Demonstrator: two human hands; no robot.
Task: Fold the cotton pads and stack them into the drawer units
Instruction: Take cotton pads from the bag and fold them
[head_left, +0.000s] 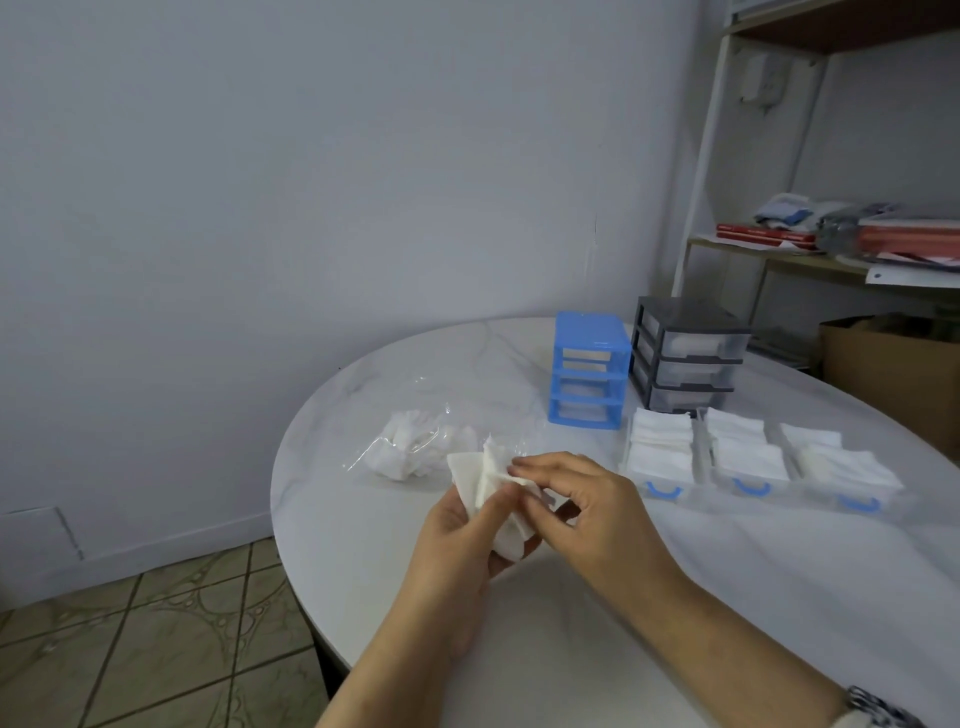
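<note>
A round marble table (571, 623) carries a blue drawer frame (588, 370) with its slots empty and a grey drawer unit (685, 353) just beside it, both toward the far edge. Nearer, three clear drawers (753, 457) with blue handles lie side by side, filled with folded cotton pads (662, 441). A clear plastic bag (426, 441) of crumpled pads lies near the left edge. Above the near edge, the left hand (462, 540) grips a white cotton pad (483, 483) while the right hand (587, 504) pinches its upper edge
</note>
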